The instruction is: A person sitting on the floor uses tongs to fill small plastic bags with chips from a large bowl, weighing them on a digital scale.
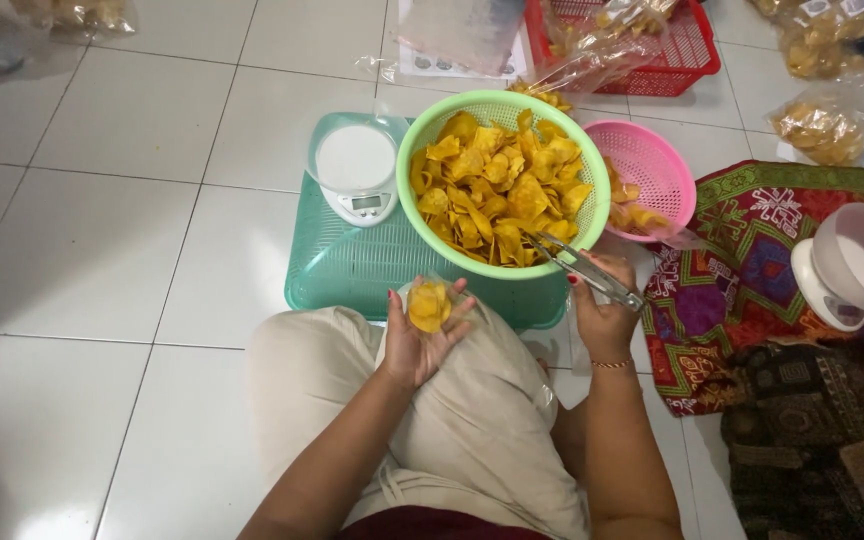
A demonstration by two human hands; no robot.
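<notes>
Seen from the head camera, the left hand (422, 335) cups a small clear plastic bag with yellow chips (430, 305) in its open palm, fingers curled loosely around it, while the right hand (602, 310) is closed on metal tongs (582, 268) whose tips reach forward into the round green plastic basket of yellow chips (500, 190) just in front of both hands. Likely risks are that brittle chips crack if the tongs squeeze hard, or fall onto the white tiled floor (102, 250) left of the left hand because the soft bag mouth sags.
</notes>
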